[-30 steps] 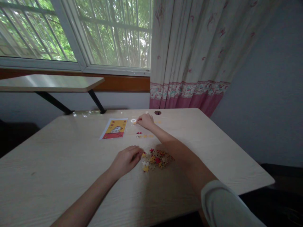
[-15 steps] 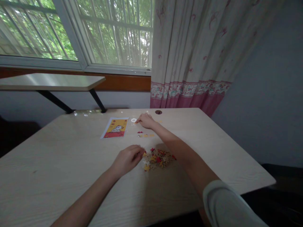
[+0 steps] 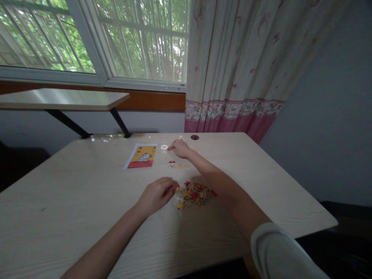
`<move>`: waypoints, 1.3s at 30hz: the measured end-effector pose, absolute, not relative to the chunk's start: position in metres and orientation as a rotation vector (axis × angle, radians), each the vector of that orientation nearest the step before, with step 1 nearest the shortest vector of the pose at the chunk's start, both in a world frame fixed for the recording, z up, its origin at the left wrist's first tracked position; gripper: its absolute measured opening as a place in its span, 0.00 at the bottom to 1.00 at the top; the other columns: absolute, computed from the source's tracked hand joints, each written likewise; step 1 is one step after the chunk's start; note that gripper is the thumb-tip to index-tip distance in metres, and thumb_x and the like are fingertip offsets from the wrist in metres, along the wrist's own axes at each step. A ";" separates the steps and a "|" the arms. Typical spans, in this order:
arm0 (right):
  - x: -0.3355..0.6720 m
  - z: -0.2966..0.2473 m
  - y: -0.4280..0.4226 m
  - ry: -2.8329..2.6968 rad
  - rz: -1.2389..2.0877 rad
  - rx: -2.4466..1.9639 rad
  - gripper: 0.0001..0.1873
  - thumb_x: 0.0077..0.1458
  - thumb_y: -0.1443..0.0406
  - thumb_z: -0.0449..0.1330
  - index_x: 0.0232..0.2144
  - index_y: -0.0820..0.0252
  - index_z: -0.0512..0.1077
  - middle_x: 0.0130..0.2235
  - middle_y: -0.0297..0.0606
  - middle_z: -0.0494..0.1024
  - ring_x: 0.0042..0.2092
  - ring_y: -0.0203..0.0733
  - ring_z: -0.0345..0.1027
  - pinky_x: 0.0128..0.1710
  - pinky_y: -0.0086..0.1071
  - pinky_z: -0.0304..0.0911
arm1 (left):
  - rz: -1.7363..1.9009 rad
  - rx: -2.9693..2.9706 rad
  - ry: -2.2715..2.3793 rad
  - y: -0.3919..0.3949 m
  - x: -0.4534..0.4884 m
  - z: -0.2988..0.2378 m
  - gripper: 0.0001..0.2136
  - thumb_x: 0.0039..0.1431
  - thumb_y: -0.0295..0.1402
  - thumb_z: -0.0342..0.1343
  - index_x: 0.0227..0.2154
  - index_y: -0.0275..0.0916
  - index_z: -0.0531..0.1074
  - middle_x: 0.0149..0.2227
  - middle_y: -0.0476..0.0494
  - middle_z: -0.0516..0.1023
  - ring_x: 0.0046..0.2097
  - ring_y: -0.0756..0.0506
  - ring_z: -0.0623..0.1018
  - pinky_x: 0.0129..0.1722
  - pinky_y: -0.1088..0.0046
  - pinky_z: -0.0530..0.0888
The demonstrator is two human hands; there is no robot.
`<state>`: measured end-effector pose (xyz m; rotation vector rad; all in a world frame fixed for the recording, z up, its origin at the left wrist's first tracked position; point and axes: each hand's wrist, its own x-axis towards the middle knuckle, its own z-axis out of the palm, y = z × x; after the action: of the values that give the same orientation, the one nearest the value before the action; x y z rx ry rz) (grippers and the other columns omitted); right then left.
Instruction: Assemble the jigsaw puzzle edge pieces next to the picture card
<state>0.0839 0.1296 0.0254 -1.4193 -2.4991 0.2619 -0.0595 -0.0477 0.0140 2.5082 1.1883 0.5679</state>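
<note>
A loose heap of red, yellow and white puzzle pieces [image 3: 194, 193] lies mid-table. My left hand [image 3: 155, 195] rests at the heap's left edge, fingers curled with the tips touching the nearest pieces; what they pinch is too small to see. My right hand [image 3: 179, 148] reaches to the far side of the table, fingers pressed down beside a small white ring [image 3: 164, 147]. Between the two hands sits a short row of joined pieces [image 3: 178, 165]. A yellow and red reference picture [image 3: 142, 155] lies flat left of my right hand.
The pale wooden table [image 3: 72, 205] has a round cable hole [image 3: 194, 137] at its back edge. A second tabletop [image 3: 61, 99] on black legs stands behind, under the window. A floral curtain [image 3: 238, 66] hangs at the back right.
Both hands stay in nearly the same places. The view has shifted very slightly; my right hand has settled a little lower onto the table.
</note>
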 end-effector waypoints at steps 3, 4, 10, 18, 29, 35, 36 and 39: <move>0.084 0.025 0.131 -2.490 0.271 -1.419 0.21 0.57 0.70 0.48 0.44 0.46 0.74 0.48 0.40 0.70 0.48 0.48 0.60 0.49 0.41 0.56 | 0.579 2.512 1.183 -0.048 -0.060 0.013 0.10 0.61 0.31 0.44 0.36 0.39 0.71 0.35 0.44 0.75 0.38 0.47 0.74 0.39 0.72 0.70; 0.084 0.025 0.131 -2.486 0.275 -1.419 0.21 0.57 0.70 0.48 0.44 0.47 0.74 0.48 0.40 0.70 0.48 0.48 0.60 0.49 0.40 0.56 | 0.584 2.511 1.179 -0.048 -0.060 0.013 0.10 0.61 0.31 0.44 0.36 0.39 0.71 0.36 0.44 0.75 0.38 0.47 0.74 0.39 0.72 0.70; 0.086 0.027 0.128 -2.462 0.292 -1.398 0.20 0.58 0.70 0.47 0.44 0.49 0.74 0.48 0.39 0.70 0.48 0.47 0.59 0.49 0.40 0.55 | 0.590 2.509 1.180 -0.048 -0.061 0.011 0.10 0.61 0.31 0.44 0.36 0.39 0.72 0.35 0.44 0.75 0.38 0.47 0.74 0.39 0.72 0.70; 0.125 0.043 0.076 -2.492 0.499 -0.934 0.14 0.56 0.73 0.52 0.40 0.61 0.76 0.38 0.39 0.74 0.39 0.35 0.64 0.43 0.29 0.58 | 0.575 2.510 1.197 -0.048 -0.061 0.010 0.11 0.61 0.31 0.44 0.37 0.40 0.71 0.36 0.44 0.75 0.39 0.47 0.74 0.40 0.72 0.70; 0.189 0.013 -0.006 -2.669 0.345 -0.777 0.15 0.55 0.72 0.54 0.43 0.56 0.74 0.42 0.40 0.74 0.41 0.37 0.65 0.44 0.31 0.59 | 0.508 2.563 1.208 -0.049 -0.057 0.016 0.12 0.61 0.32 0.43 0.37 0.40 0.71 0.37 0.44 0.75 0.40 0.46 0.74 0.40 0.71 0.70; 0.188 0.023 -0.011 -2.606 0.312 -0.859 0.07 0.55 0.68 0.58 0.35 0.60 0.76 0.35 0.40 0.75 0.39 0.37 0.66 0.42 0.30 0.60 | 0.550 2.569 1.220 -0.049 -0.058 0.019 0.11 0.61 0.32 0.43 0.37 0.40 0.71 0.36 0.45 0.75 0.39 0.47 0.74 0.39 0.71 0.70; 0.187 0.025 -0.012 -2.602 0.321 -0.872 0.06 0.55 0.68 0.58 0.34 0.60 0.76 0.35 0.40 0.75 0.38 0.37 0.67 0.42 0.31 0.59 | 0.554 2.567 1.220 -0.049 -0.058 0.019 0.11 0.61 0.31 0.43 0.37 0.40 0.71 0.36 0.45 0.75 0.39 0.47 0.74 0.39 0.72 0.70; 0.186 0.025 -0.012 -2.602 0.387 -0.898 0.05 0.54 0.69 0.59 0.33 0.61 0.75 0.34 0.39 0.75 0.39 0.37 0.66 0.43 0.31 0.59 | 0.568 2.549 1.220 -0.049 -0.058 0.018 0.11 0.60 0.31 0.44 0.37 0.40 0.72 0.36 0.45 0.76 0.39 0.47 0.74 0.38 0.72 0.70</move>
<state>0.1858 -0.0122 0.0255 -0.8976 -2.6019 0.3867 -0.0579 -0.0494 0.0182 2.5488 1.2200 0.5682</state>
